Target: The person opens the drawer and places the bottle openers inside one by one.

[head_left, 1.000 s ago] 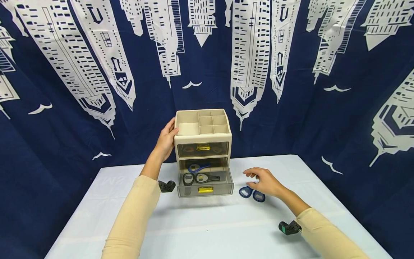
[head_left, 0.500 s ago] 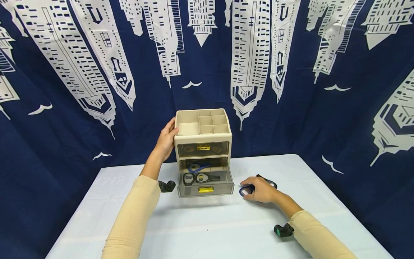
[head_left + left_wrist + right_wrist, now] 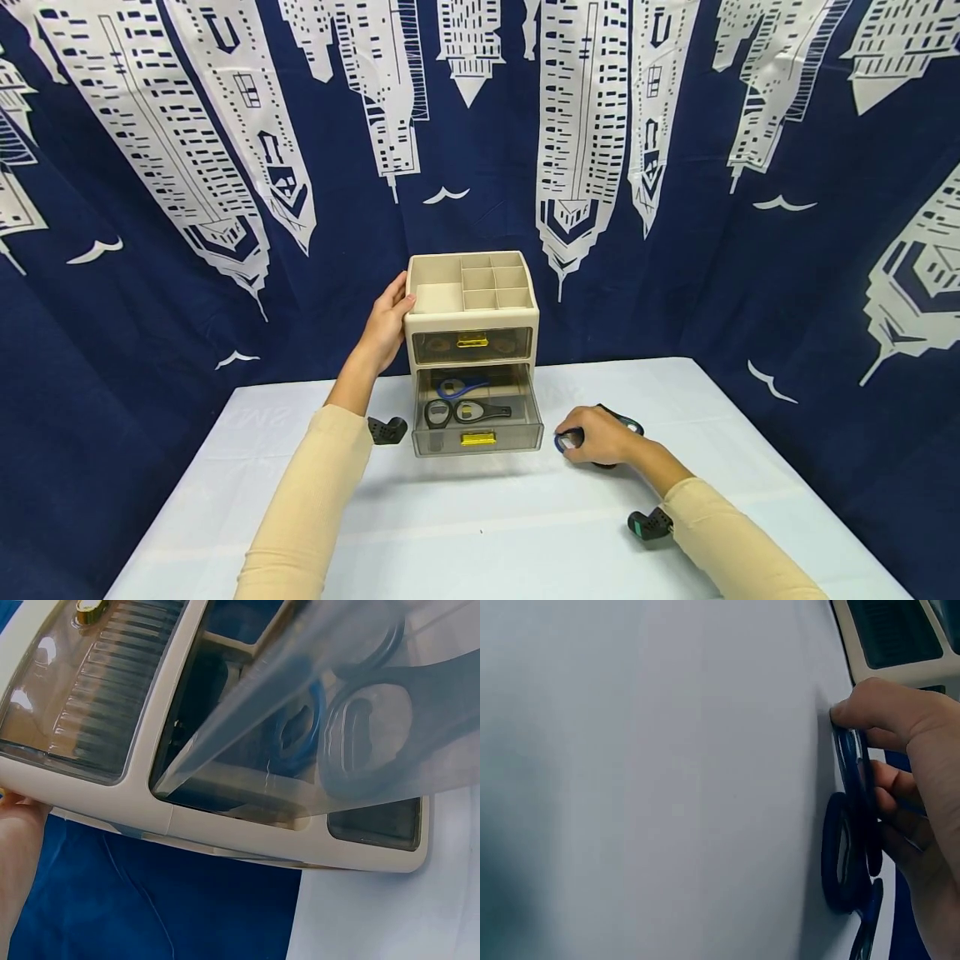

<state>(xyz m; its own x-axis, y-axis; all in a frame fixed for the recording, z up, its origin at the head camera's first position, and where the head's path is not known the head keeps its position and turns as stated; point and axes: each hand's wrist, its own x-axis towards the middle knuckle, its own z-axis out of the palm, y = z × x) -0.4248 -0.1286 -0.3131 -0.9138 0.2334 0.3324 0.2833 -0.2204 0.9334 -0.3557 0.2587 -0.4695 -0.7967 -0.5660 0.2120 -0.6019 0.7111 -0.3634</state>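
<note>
The right hand [image 3: 597, 436] pinches a blue magnifying glass [image 3: 567, 443] between its fingers; at least 1 more glass [image 3: 829, 859] remains beside them on the desk [image 3: 450, 533]. Left of them, 3 glasses [image 3: 470, 411] already lie in the open drawer [image 3: 438, 443]. The left hand [image 3: 384, 323] grips the cabinet [image 3: 472, 319].

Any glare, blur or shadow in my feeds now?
Head: evenly lit, faint shadow below the open drawer; left wrist: bright glints on the closed upper drawer, open drawer's wall hazy; right wrist: dimmer, soft dark patch lower left, shadow left of the blue-rimmed lenses.
</note>
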